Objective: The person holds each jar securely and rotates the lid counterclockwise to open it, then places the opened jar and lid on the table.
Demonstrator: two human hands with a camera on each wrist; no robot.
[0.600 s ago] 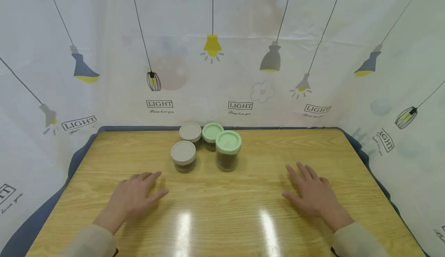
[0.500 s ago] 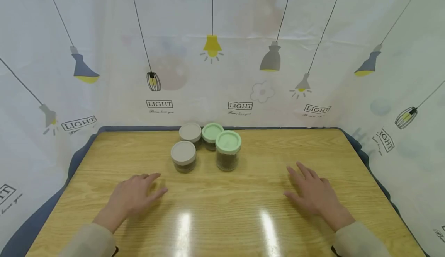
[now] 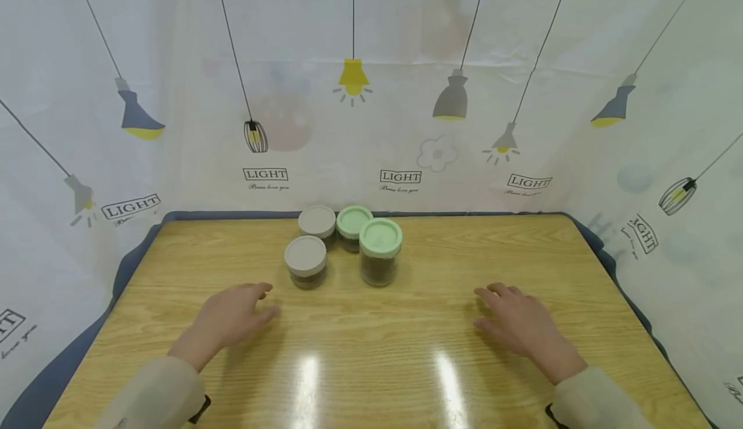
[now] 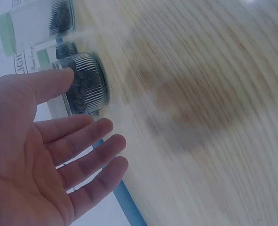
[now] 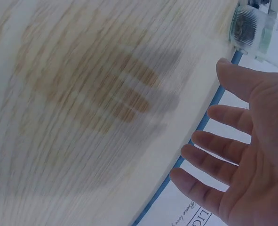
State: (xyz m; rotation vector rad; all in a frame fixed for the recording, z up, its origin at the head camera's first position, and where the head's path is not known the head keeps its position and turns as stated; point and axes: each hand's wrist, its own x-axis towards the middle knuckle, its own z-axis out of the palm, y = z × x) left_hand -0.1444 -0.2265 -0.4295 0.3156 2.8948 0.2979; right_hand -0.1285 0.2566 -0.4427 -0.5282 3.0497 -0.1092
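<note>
Two jars with beige lids stand left of centre near the table's back, a front beige-lidded jar (image 3: 306,258) and a rear beige-lidded jar (image 3: 317,222). Right of them are a short green-lidded jar (image 3: 355,222) and, closest to me, a taller green-lidded jar (image 3: 380,248). Dark contents show through the ribbed glass. My left hand (image 3: 232,316) hovers above the table, nearest the front beige-lidded jar, fingers loosely bent and holding nothing. Over the right side my right hand (image 3: 519,322) is held apart from the jars, likewise holding nothing, its fingers relaxed.
The wooden table (image 3: 418,326) has a dark blue edge along its back and sides. A white curtain (image 3: 371,126) printed with hanging lamps surrounds it. Two bright reflections lie on the near tabletop.
My left hand has shifted slightly right and turned, its fingers bending more. My right hand's fingers have drawn in a little. The jars have stayed in place.
</note>
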